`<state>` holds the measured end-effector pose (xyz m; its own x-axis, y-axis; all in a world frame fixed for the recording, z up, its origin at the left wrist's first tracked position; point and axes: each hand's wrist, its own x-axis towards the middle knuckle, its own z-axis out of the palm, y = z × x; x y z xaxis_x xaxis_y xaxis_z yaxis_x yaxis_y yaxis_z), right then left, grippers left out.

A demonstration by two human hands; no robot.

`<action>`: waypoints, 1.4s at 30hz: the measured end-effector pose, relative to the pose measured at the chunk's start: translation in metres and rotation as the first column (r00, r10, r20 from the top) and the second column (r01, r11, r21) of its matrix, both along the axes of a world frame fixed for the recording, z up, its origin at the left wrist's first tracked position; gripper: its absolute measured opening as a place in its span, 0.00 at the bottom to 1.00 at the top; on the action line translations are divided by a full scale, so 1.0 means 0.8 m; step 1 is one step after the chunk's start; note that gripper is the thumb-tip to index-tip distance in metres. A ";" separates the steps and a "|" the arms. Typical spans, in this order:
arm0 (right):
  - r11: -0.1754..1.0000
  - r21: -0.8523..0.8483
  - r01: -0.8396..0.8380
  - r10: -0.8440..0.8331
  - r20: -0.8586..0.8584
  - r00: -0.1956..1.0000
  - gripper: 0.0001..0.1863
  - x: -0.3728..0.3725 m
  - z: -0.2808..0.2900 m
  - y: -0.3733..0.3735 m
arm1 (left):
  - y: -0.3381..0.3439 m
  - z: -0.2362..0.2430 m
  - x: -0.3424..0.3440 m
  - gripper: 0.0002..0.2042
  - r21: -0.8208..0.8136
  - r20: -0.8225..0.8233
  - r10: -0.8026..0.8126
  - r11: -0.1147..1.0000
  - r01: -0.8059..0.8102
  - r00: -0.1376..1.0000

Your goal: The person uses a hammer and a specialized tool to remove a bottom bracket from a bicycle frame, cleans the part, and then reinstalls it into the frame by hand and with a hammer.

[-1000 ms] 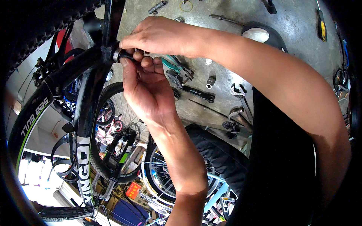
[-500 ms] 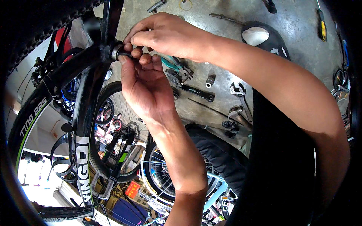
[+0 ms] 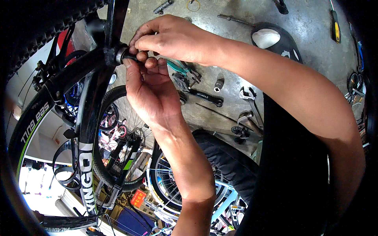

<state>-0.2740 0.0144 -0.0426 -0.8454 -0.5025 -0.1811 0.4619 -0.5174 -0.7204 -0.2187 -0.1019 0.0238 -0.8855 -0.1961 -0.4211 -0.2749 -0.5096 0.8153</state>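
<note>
- Both your hands meet at the black bike frame [image 3: 88, 114], where its tubes join near the top left of the view.
- Your left hand [image 3: 147, 88] reaches up from below, fingers curled around a small black part [image 3: 132, 58] that sticks out of the silver-edged shell [image 3: 119, 55] in the frame.
- Your right hand [image 3: 173, 37] comes in from the right and closes over the same part from above, fingertips pinched on it and touching the left hand's fingers.
- A knobby tyre [image 3: 43, 27] arcs across the upper left corner.
- On the concrete floor [image 3: 236, 51] beyond your hands lie teal-handled pliers [image 3: 179, 67], a black crank arm [image 3: 202, 96], a wrench [image 3: 248, 96] and a yellow-handled screwdriver [image 3: 336, 27].
- More bikes and wheels [image 3: 169, 185] crowd the lower part of the view.
</note>
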 end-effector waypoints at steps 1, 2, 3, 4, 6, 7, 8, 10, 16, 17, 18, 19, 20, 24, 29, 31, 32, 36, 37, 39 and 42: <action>1.000 0.002 -0.004 0.004 0.027 1.000 0.17 0.001 0.000 0.001 | 0.000 0.000 0.000 0.11 0.002 -0.001 -0.001 1.000 0.001 1.000; 1.000 0.004 -0.003 0.002 0.027 1.000 0.17 0.001 -0.003 0.001 | 0.000 0.000 -0.001 0.11 0.018 0.000 -0.016 1.000 0.016 1.000; 0.999 0.035 0.003 -0.003 -0.011 1.000 0.17 0.000 -0.009 -0.001 | -0.001 -0.001 -0.001 0.11 0.035 0.001 -0.031 0.999 0.031 1.000; 0.998 0.062 0.008 -0.005 -0.051 0.999 0.17 0.000 -0.012 -0.002 | -0.002 -0.001 -0.001 0.11 0.034 0.000 -0.030 0.999 0.030 1.000; 0.990 0.139 0.007 0.001 -0.056 0.998 0.16 0.006 -0.017 0.001 | -0.004 -0.002 -0.001 0.11 0.051 -0.007 -0.041 0.998 0.041 0.999; 0.975 0.220 0.009 0.005 -0.060 0.998 0.16 0.009 -0.023 0.006 | -0.002 -0.004 -0.002 0.11 0.056 -0.006 -0.042 0.998 0.042 0.999; 0.974 0.225 0.008 0.005 -0.057 0.998 0.16 0.014 -0.034 0.006 | 0.002 -0.006 -0.003 0.11 0.008 0.017 -0.006 1.000 0.006 1.000; 0.969 0.247 0.018 0.005 -0.091 0.996 0.16 0.024 -0.050 0.006 | 0.005 -0.004 -0.004 0.12 -0.042 0.027 0.030 0.999 -0.029 0.999; 0.962 0.262 -0.083 0.080 0.024 0.997 0.15 0.054 -0.084 0.032 | 0.002 -0.002 -0.005 0.12 -0.002 -0.014 0.023 1.000 -0.023 1.000; 0.953 0.277 -0.126 0.112 0.065 0.992 0.15 0.059 -0.089 0.037 | 0.000 -0.002 -0.005 0.12 0.032 -0.007 0.015 0.999 -0.015 1.000; 0.967 0.235 -0.097 0.093 0.027 0.995 0.14 0.065 -0.100 0.039 | -0.001 -0.002 -0.006 0.12 0.065 -0.001 0.007 0.998 -0.007 1.000; 0.967 0.234 -0.099 0.095 0.027 0.995 0.14 0.068 -0.103 0.044 | -0.001 -0.001 -0.006 0.12 0.064 -0.001 0.009 0.998 -0.009 1.000; 0.961 0.243 -0.134 0.126 0.046 0.991 0.14 0.072 -0.105 0.047 | -0.001 0.000 -0.006 0.12 0.049 0.006 0.017 0.999 -0.017 1.000; 0.917 0.288 -0.276 0.259 0.096 0.961 0.15 0.086 -0.115 0.064 | -0.007 0.005 -0.005 0.13 0.035 0.016 0.007 0.999 -0.008 1.000; 0.891 0.277 -0.359 0.337 0.127 0.933 0.15 0.114 -0.134 0.094 | -0.004 0.004 -0.009 0.13 0.005 0.030 -0.001 1.000 0.001 1.000; 0.886 0.232 -0.401 0.379 0.131 0.916 0.14 0.116 -0.133 0.101 | -0.005 0.005 -0.009 0.12 -0.011 0.039 -0.002 1.000 0.002 0.999; 0.886 0.234 -0.400 0.379 0.131 0.916 0.14 0.117 -0.135 0.101 | -0.006 0.005 -0.008 0.12 -0.028 0.037 -0.001 1.000 0.002 0.999; 0.893 0.206 -0.400 0.369 0.172 0.913 0.14 0.117 -0.139 0.100 | -0.012 0.008 -0.009 0.12 -0.045 0.030 -0.032 0.998 0.034 0.999; 0.888 0.202 -0.413 0.378 0.191 0.906 0.14 0.116 -0.138 0.099 | -0.011 0.008 -0.009 0.12 -0.045 0.026 -0.030 0.999 0.032 0.999; 0.902 0.183 -0.391 0.365 0.162 0.917 0.15 0.122 -0.150 0.094 | -0.008 0.007 -0.010 0.12 -0.108 0.035 0.010 0.994 -0.006 0.999; 0.883 0.207 -0.421 0.392 0.166 0.905 0.15 0.122 -0.150 0.094 | 0.004 0.004 -0.010 0.11 -0.274 0.049 0.129 0.955 -0.111 0.990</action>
<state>-0.1762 0.0899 -0.1623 -0.5415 -0.7289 -0.4189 0.6830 -0.0908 -0.7247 -0.2270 -0.0989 0.0272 -0.8207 -0.4138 -0.3940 -0.2825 -0.3056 0.9093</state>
